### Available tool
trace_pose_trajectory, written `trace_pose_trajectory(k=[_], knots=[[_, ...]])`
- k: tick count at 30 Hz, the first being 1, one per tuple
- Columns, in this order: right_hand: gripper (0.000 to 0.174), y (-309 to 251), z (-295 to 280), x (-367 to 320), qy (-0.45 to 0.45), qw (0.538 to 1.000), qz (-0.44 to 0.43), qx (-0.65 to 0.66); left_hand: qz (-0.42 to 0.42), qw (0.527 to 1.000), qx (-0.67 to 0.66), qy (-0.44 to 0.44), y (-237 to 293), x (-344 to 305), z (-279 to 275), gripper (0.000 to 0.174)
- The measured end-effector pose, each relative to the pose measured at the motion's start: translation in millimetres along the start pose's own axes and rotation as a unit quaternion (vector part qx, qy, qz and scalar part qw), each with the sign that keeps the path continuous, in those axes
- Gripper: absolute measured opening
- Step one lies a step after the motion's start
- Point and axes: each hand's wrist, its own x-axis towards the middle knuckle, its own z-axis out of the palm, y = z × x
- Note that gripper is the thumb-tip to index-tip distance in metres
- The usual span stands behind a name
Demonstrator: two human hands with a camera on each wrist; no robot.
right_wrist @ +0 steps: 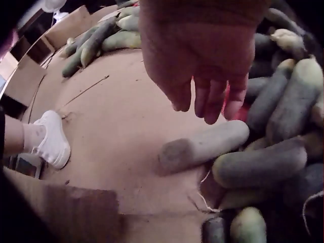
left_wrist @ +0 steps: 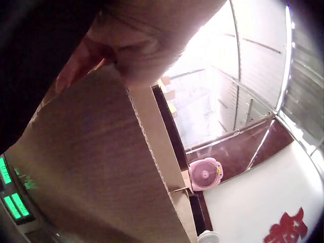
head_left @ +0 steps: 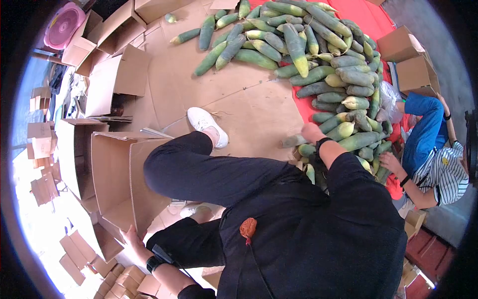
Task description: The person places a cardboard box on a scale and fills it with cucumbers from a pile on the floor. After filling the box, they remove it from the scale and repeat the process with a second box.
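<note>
My left hand [head_left: 133, 244] grips the edge of an open cardboard box [head_left: 112, 172], which leans beside my bent leg. In the left wrist view, the fingers of this hand [left_wrist: 144, 48] curl over the rim of the box [left_wrist: 96, 157]. My right hand [head_left: 312, 132] reaches to the near side of a heap of long green radishes [head_left: 343, 79]. Seen from the right wrist, the hand [right_wrist: 202, 61] hangs with loosely bent, parted fingers and nothing in them. Just below its fingertips a pale-sided green radish [right_wrist: 207, 144] lies on flattened cardboard.
Flattened cardboard [head_left: 174, 74] covers the floor around my white shoe [head_left: 206, 127]. Open boxes [head_left: 119, 74] line the left side, with a pink fan [head_left: 64, 26] behind. At right, another person [head_left: 428, 164] in a striped top sits by the heap. Green-lit displays [left_wrist: 16, 205] stand near my box.
</note>
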Motion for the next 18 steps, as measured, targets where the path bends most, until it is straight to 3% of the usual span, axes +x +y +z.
trace_pose_trajectory(k=[1,2,4,9,15,18], knots=[[0.022,20,4,3,0.023,0.999,0.044,0.019,0.006,1.000,-0.002,0.004,-2,1,-1,0.059],[0.022,42,4,5,0.051,0.998,0.015,-0.018,0.011,1.000,-0.003,0.010,-5,3,-2,0.058],[0.021,50,-27,-20,0.084,0.989,0.124,0.012,0.021,0.999,-0.024,-0.004,-9,8,-3,0.058],[0.021,74,-32,-34,0.113,0.977,0.173,0.046,0.024,0.999,0.001,0.031,0,-1,2,0.058],[0.020,2,-2,-29,0.010,0.998,0.066,0.004,0.007,0.999,0.023,0.037,-7,10,-4,0.061],[0.031,-37,8,-25,-0.012,0.997,-0.021,-0.078,-0.014,0.999,-0.009,0.036,8,-7,5,0.062]])
